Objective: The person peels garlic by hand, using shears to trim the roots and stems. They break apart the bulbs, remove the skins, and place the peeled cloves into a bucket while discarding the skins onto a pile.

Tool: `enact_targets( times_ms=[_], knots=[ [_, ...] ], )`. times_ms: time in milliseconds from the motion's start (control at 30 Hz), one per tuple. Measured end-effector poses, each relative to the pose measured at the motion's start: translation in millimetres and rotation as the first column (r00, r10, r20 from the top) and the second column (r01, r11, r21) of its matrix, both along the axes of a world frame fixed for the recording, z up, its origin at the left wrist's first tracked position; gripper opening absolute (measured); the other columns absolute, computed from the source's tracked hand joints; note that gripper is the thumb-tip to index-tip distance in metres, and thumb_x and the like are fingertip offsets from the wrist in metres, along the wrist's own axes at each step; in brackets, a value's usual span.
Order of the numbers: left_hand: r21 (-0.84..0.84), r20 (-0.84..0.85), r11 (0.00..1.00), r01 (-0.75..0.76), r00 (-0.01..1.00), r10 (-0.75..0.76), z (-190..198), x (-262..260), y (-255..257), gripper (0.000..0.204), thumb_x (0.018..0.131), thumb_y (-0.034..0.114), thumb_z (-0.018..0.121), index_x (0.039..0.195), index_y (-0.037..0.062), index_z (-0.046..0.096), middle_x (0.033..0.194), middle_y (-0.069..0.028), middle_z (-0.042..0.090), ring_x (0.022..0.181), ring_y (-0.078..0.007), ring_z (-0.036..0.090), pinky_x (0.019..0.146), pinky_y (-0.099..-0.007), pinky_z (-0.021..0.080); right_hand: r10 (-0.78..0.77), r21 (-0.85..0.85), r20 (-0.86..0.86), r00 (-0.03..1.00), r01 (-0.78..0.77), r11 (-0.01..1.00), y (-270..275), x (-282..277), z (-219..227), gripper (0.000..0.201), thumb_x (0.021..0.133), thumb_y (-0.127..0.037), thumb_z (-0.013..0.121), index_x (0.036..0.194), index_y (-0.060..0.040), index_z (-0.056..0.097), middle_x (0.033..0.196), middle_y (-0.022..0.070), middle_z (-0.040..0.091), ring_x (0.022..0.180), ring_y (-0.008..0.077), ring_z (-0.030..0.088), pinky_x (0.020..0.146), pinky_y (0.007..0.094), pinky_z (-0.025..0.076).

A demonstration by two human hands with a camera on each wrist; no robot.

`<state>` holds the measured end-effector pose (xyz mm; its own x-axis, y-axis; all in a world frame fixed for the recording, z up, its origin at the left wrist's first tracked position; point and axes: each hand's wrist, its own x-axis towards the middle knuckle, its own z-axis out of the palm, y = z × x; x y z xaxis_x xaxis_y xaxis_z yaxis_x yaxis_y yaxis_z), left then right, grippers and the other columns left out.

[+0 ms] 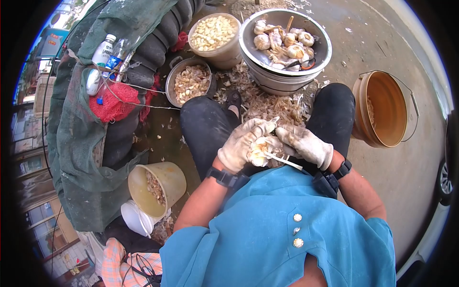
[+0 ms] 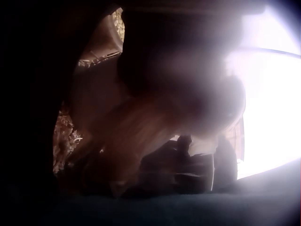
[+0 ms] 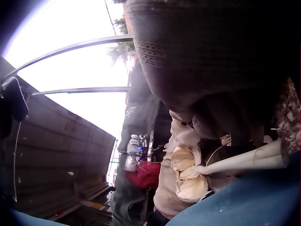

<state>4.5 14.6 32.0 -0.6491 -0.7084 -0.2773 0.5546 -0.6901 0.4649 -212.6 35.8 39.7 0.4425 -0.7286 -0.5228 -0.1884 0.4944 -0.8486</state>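
In the head view, both hands wear off-white knitted gloves and meet above the lap. My left hand (image 1: 241,147) grips an opened garlic bulb (image 1: 259,149) from the left side. In the right wrist view, pale cloves (image 3: 187,176) show through its torn skin, and a long white stalk (image 3: 247,161) sticks out to the right. My right hand (image 1: 308,144) has its fingers bent over the bulb's right side, pinching at its papery skin. The left wrist view is dark and blurred, so the garlic is hidden there.
Ahead, a metal basin (image 1: 248,45) of whole garlic bulbs rests on a bucket. Beside it stand a tub of peeled cloves (image 1: 213,33) and a pot of skins and cloves (image 1: 191,82). A brown bucket (image 1: 394,110) lies right; a tilted cream bucket (image 1: 172,184) lies left.
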Motion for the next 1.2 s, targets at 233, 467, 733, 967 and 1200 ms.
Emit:
enact_targets(
  times_ms=[233,467,733,967,1200],
  knots=[
    [0.126,-0.068,0.991,0.049,0.997,-0.041,-17.3,4.3,-1.9,0.026,0.102,0.015,0.046,0.120,-0.0017,0.053,0.107,-0.0077,0.062,0.094,-0.0157,0.061,0.084,-0.0266,0.050,-0.011,-0.087,-0.008,1.000,0.010,0.996,3.0,-3.0,-20.6,0.047,0.101,-0.042,0.043,0.124,-0.0037,0.058,0.092,0.0075,0.064,0.075,0.0139,0.054,0.068,0.0283,0.047],
    [-0.169,0.299,0.984,0.062,0.954,-0.009,-17.4,4.8,-0.4,0.031,0.103,0.024,0.045,0.117,-0.0010,0.056,0.106,-0.0078,0.063,0.093,-0.0160,0.062,0.082,-0.0277,0.051,0.016,-0.089,-0.080,0.997,-0.024,0.996,-1.0,-0.9,-16.3,0.047,0.100,-0.039,0.043,0.127,-0.0026,0.057,0.111,0.0148,0.065,0.094,0.0215,0.061,0.085,0.0320,0.048],
    [0.076,-0.205,0.983,0.165,0.968,-0.146,-36.1,1.7,-4.4,0.046,0.102,0.035,0.045,0.124,-0.0047,0.050,0.116,-0.0138,0.060,0.099,-0.0231,0.061,0.085,-0.0338,0.051,-0.007,-0.168,-0.097,0.995,-0.009,0.986,0.2,3.5,-23.3,0.043,0.100,-0.037,0.047,0.121,-0.0015,0.060,0.104,0.0195,0.066,0.095,0.0286,0.063,0.086,0.0354,0.049],
    [0.085,0.037,0.994,0.068,0.997,-0.071,-44.2,5.7,-2.4,0.049,0.099,0.035,0.050,0.127,-0.0050,0.048,0.112,-0.0160,0.061,0.091,-0.0229,0.062,0.077,-0.0311,0.053,0.068,-0.213,-0.207,0.976,-0.113,0.970,-3.9,8.3,-9.8,0.039,0.098,-0.034,0.054,0.121,-0.0044,0.061,0.103,0.0183,0.068,0.096,0.0280,0.065,0.086,0.0353,0.050],
    [-0.032,0.323,0.999,0.035,0.946,-0.023,-31.9,-0.5,-0.7,0.040,0.098,0.027,0.054,0.124,-0.0029,0.053,0.098,-0.0102,0.063,0.076,-0.0172,0.063,0.058,-0.0268,0.051,0.058,-0.244,-0.214,0.975,-0.111,0.964,-10.2,-1.1,-15.4,0.041,0.095,-0.034,0.060,0.121,-0.0033,0.060,0.105,0.0201,0.066,0.097,0.0265,0.065,0.083,0.0354,0.050]
  ],
)
